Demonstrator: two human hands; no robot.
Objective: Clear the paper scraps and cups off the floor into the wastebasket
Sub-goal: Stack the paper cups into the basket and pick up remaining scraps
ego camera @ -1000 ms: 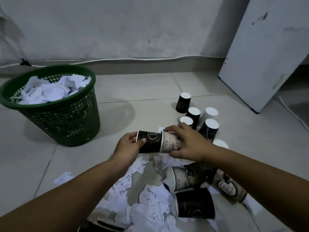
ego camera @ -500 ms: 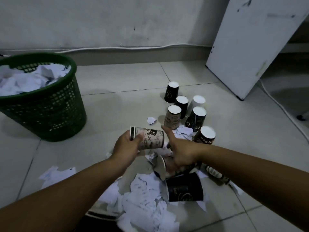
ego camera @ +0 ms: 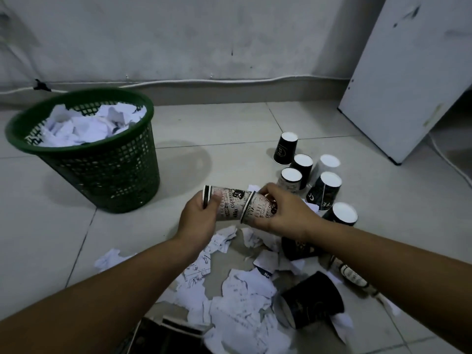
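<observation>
A: Two hands are working over the mess. The left hand (ego camera: 198,221) is curling round the rim end of a stack of nested cups (ego camera: 229,204), thumb lying on top, and the right hand (ego camera: 283,213) is gripping the outermost cup (ego camera: 259,210), whose mouth is sitting over the stack. The stack is lying sideways in the air above the floor.

B: Where is the wastebasket sitting?

A: The green wastebasket (ego camera: 102,175) is standing to the left on the tiled floor (ego camera: 229,129), well apart from the hands, with crumpled paper (ego camera: 86,125) showing up to its rim.

B: What is lying around them?

A: Six upside-down cups (ego camera: 324,186) are standing in a cluster just behind the right hand. A dark cup (ego camera: 313,305) is lying on its side under the right forearm, another (ego camera: 296,249) is partly hiding beneath the wrist, and something printed (ego camera: 351,273) is lying flattened beside them. Paper scraps (ego camera: 240,297) are spreading over the floor below both arms. A white board (ego camera: 408,77) is leaning at the right, and a white cable (ego camera: 204,81) is running along the wall base.
</observation>
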